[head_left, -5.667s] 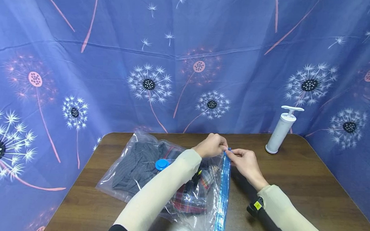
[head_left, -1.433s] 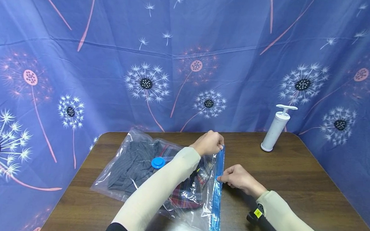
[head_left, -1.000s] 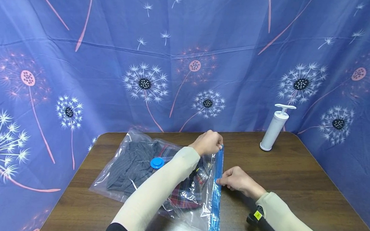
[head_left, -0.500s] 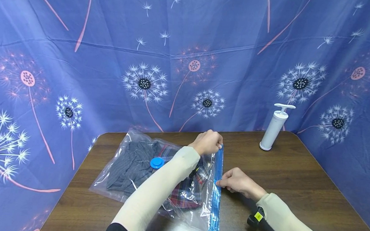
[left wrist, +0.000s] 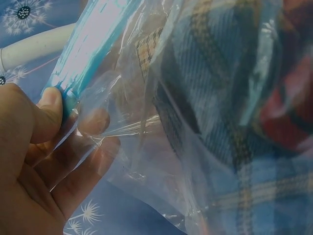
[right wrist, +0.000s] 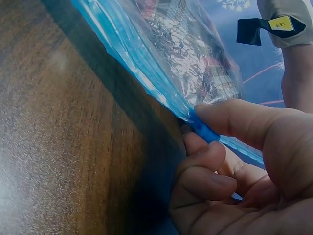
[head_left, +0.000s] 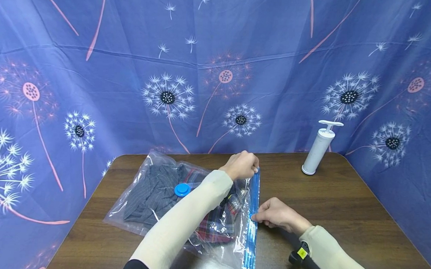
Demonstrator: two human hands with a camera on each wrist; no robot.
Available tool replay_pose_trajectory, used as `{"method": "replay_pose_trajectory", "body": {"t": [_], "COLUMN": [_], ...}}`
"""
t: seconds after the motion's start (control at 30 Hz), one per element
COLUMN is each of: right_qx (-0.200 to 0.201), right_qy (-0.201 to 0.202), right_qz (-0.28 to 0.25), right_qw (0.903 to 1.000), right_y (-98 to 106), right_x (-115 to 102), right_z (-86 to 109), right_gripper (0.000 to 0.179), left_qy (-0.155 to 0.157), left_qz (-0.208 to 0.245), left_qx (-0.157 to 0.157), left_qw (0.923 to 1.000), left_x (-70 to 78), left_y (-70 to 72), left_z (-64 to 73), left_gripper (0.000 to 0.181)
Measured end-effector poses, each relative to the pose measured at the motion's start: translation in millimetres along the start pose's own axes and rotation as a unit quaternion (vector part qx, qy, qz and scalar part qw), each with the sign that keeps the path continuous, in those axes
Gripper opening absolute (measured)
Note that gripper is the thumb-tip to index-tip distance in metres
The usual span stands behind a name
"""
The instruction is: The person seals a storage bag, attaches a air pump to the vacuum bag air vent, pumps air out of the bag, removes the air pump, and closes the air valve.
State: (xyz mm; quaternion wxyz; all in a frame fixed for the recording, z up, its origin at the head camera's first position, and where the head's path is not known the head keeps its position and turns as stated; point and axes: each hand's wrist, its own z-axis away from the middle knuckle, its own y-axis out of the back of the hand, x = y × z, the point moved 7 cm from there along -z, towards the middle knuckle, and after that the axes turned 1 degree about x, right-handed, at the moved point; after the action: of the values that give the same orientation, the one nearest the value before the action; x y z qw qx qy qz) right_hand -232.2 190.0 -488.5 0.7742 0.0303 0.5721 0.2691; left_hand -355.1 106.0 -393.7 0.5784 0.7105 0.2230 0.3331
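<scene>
A clear vacuum storage bag lies on the table with dark grey and plaid clothes inside. On its top sits a round blue valve. Along the bag's right edge runs a blue zip seal. My left hand pinches the far end of that seal between thumb and fingers, as the left wrist view also shows. Partway down the seal, my right hand pinches a small blue zip slider between thumb and forefinger. My left forearm covers part of the bag and clothes.
A white hand pump with a T-shaped handle stands at the back right of the brown wooden table. Behind the table hangs a blue curtain with a dandelion print.
My right hand first left the seal's far end beside my left hand, then slid slowly down the seal toward me with the slider. My left hand keeps its hold on the far end.
</scene>
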Motion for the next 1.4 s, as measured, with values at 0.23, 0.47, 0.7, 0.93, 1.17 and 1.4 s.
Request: {"method": "replay_pose_trajectory", "body": {"t": [0.23,0.47,0.7,0.93,1.17,1.4], "right_qx": [-0.006,-0.021,-0.044,-0.050,-0.023,0.000], "right_qy": [0.001,0.001,0.004,0.025,0.030,0.033], "right_qz": [-0.002,-0.014,-0.014,-0.025,-0.007,0.018], "right_qw": [1.0000,0.9997,0.9989,0.9981,0.9993,0.9993], "right_y": [-2.3,-7.9,-11.6,-11.1,-4.4,0.3], "right_x": [1.0,3.5,3.8,4.2,5.0,2.4], "right_z": [3.6,6.1,8.8,14.8,17.5,15.6], "right_gripper": [0.028,0.028,0.028,0.034,0.029,0.025], "left_qy": [-0.004,-0.008,-0.022,-0.044,-0.047,-0.039], "left_qz": [-0.010,-0.010,0.071,0.124,0.114,0.137], "left_qx": [0.005,0.000,-0.053,-0.092,-0.081,-0.061], "left_qw": [0.9999,0.9999,0.9958,0.9871,0.9890,0.9879], "left_x": [-0.2,-2.9,-6.9,-8.2,-12.1,-19.7], "left_y": [0.7,0.1,-5.4,-12.3,-11.7,-4.4], "left_z": [-2.1,-1.3,3.7,4.0,4.8,7.7], "left_gripper": [0.011,0.011,0.015,0.022,0.029,0.016]}}
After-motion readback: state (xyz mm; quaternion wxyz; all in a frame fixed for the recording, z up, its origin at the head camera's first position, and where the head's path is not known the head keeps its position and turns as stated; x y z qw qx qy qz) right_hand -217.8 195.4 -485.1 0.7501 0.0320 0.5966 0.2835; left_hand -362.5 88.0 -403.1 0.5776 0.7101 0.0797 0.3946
